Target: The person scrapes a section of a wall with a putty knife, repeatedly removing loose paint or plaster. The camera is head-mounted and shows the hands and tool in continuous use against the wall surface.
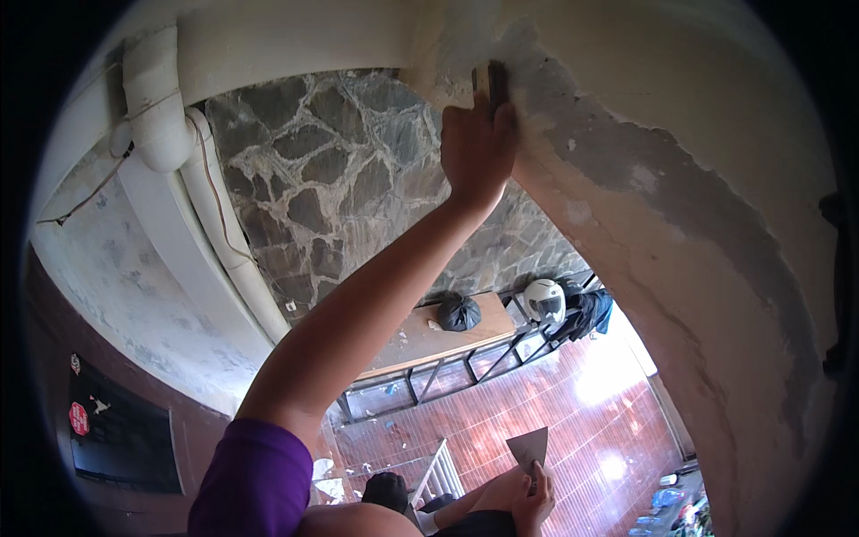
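My left hand (pixel 478 151) is raised at the end of a bent arm, closed around a small flat hand tool (pixel 490 84) with tan and dark parts. The tool lies against the plastered wall edge (pixel 463 74), where a grey patch (pixel 604 134) runs over the cream surface; its working edge is hidden. Lower down, near my leg, my right hand (pixel 535 500) grips a broad putty knife (pixel 530 448), its metal blade pointing up and apart from the wall.
White pipes (pixel 231 221) and a loose cable (pixel 218 194) run down beside a stone wall (pixel 322 181). Far below, a wooden-topped bench (pixel 419 335) bears a black plastic bag (pixel 459 313) and a white helmet (pixel 545 300). Bottles (pixel 664 498) lie on the red tiled floor (pixel 570 389).
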The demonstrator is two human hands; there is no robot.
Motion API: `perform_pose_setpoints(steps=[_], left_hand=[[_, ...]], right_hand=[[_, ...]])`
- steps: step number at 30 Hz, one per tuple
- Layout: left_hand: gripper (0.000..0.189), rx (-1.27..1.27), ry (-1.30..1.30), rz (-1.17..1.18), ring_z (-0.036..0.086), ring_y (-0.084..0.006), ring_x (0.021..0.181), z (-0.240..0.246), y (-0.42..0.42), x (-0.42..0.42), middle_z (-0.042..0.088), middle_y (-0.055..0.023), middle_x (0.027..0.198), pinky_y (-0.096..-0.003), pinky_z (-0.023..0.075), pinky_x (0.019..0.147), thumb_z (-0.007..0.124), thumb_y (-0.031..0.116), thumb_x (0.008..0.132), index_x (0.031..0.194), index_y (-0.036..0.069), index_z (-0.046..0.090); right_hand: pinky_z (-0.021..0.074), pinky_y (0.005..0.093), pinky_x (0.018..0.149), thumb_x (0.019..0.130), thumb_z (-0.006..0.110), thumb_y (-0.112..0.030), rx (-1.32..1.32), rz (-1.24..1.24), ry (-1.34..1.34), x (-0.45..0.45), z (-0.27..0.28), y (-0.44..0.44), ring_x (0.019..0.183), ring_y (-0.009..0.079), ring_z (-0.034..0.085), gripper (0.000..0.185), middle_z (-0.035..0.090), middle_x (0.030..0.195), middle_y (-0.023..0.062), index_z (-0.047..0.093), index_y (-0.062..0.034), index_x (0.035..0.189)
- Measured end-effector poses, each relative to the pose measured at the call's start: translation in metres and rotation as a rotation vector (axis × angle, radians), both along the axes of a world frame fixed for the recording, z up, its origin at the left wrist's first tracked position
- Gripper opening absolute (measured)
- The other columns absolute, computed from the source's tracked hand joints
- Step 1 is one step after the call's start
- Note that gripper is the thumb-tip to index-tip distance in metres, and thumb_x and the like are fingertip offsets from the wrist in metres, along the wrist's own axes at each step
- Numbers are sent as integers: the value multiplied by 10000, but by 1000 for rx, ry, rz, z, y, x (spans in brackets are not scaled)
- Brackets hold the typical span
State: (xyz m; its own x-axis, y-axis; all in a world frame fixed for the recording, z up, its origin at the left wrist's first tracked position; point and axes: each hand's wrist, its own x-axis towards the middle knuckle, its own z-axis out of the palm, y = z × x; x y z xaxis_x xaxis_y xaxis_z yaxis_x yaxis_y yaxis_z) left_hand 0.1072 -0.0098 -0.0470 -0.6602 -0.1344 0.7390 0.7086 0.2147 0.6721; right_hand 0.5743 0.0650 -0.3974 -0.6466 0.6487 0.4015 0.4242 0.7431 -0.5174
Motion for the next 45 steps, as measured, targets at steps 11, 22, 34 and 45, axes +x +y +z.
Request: perform_pose_setpoints(steps=[11, 22, 34, 45], left_hand=[[486, 121, 11, 42, 662, -402, 906, 1, 4, -3, 617, -249, 992, -507, 539, 821, 580, 430, 1000, 1264, 32, 672], [675, -132, -10, 165, 722, -462, 954, 72, -10, -65, 721, -303, 1048, -554, 578, 880, 335, 572, 1057, 1182, 46, 741], [489, 1, -176, -102, 684, -400, 958, 63, -15, -76, 623, -260, 989, -500, 562, 850, 513, 472, 1020, 1352, 130, 625], [492, -93, -73, -74, 672, -339, 845, 47, -21, -80, 636, -206, 1031, -492, 569, 713, 537, 343, 1026, 1450, 98, 574]], right_hand=[[558, 511, 812, 927, 680, -130, -32, -1, -6, -7, 2, -2, 961, 421, 695, 368, 720, 1049, 183, 694, -82, 1291], [553, 499, 798, 918, 707, -173, -11, 45, -65, 12, 15, -24, 922, 393, 692, 380, 712, 1028, 156, 708, -139, 1296], [508, 484, 1051, 959, 687, -159, 62, 242, -155, -44, 26, -40, 1192, 395, 645, 346, 702, 1250, 183, 696, -119, 1303], [482, 513, 1071, 966, 671, -154, 13, 227, -152, -58, 24, -31, 1224, 404, 623, 350, 694, 1255, 200, 679, -106, 1313]])
